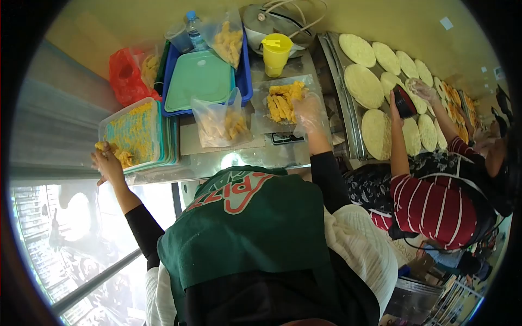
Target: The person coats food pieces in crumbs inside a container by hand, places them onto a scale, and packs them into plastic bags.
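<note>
My left hand (109,163) is at the near left corner of a clear plastic tub (157,130) streaked with yellow crumbs, its fingers spread around a small yellow piece at the rim. A few yellow pieces (125,158) lie in the tub near it. My right hand (310,113), in a clear plastic glove, touches the right side of a pile of yellow strips (281,103) on a plastic sheet over a scale (288,138); its fingertips are partly hidden. Between my hands stands an open plastic bag (222,126) with yellow pieces inside.
Behind are a blue crate (246,89) with a green lid (200,80), a yellow cup (277,54), a handbag (272,27) and a red bag (128,76). At right, a person in a striped shirt (435,206) holds a dark bowl (404,102) over trays of flat dough rounds (364,86).
</note>
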The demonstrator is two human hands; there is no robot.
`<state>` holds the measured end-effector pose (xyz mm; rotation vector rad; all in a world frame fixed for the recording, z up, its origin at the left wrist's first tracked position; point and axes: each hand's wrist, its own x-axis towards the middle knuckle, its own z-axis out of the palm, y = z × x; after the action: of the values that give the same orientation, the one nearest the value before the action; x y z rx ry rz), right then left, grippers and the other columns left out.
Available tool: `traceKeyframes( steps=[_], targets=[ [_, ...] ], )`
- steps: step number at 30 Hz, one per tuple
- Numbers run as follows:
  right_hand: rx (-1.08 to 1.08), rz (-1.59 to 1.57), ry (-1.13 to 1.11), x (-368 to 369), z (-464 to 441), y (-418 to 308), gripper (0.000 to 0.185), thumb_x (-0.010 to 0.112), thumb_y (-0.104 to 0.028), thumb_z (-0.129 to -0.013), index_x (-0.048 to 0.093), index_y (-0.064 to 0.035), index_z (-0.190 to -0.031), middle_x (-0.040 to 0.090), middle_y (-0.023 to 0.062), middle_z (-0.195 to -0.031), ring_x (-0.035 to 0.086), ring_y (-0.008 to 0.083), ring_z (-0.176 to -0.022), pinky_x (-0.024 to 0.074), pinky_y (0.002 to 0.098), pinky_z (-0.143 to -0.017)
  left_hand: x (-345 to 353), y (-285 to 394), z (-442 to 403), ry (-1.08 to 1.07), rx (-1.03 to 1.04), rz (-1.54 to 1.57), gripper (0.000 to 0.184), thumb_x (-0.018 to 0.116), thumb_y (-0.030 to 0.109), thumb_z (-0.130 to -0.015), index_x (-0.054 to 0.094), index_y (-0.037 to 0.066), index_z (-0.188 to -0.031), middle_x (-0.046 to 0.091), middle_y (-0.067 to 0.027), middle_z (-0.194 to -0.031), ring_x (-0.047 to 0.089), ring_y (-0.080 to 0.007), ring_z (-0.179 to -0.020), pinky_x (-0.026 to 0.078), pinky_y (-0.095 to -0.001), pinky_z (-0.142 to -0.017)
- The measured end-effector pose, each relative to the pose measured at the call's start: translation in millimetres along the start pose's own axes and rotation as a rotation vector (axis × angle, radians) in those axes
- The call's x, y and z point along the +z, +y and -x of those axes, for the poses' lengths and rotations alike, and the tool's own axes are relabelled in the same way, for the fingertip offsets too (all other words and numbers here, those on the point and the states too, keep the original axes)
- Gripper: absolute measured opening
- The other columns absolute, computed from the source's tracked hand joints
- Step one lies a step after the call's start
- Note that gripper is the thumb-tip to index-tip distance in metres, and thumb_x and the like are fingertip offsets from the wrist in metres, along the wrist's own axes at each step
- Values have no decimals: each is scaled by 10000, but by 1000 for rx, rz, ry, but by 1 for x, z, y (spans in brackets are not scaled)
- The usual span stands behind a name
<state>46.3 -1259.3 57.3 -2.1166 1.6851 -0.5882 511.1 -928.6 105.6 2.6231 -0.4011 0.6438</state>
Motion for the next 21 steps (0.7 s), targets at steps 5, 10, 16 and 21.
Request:
traceKeyframes(
  steps=[5,10,16,21],
  targets=[
    [-173,99,123,4,-1,6,352,651,-215,-742,605,63,-953,612,235,-891,586,389,-872,459,437,-814,-40,66,15,-164,211,605,348,527,353,-926,567,10,-969,615,-140,-885,577,-245,-808,429,-364,-725],
    [-124,3,108,11,1,12,303,611,-152,-765,619,62,-979,619,244,-926,590,384,-910,461,424,-829,-44,151,76,-566,222,832,329,523,277,-943,573,-33,-1039,636,-124,-917,600,-174,-840,463,-299,-762],
    [-117,-132,227,7,7,6,278,582,-148,-788,633,57,-970,630,252,-885,615,382,-862,481,415,-781,-8,234,173,-1147,382,1000,431,544,386,-898,592,-36,-969,631,-171,-804,630,-261,-772,481,-336,-714],
    [1,-325,179,-23,29,3,286,558,-176,-832,634,53,-986,646,231,-863,644,339,-823,495,375,-745,19,289,230,-1092,719,627,442,536,373,-895,586,-65,-921,615,-260,-852,599,-405,-818,466,-438,-748]
  ],
)
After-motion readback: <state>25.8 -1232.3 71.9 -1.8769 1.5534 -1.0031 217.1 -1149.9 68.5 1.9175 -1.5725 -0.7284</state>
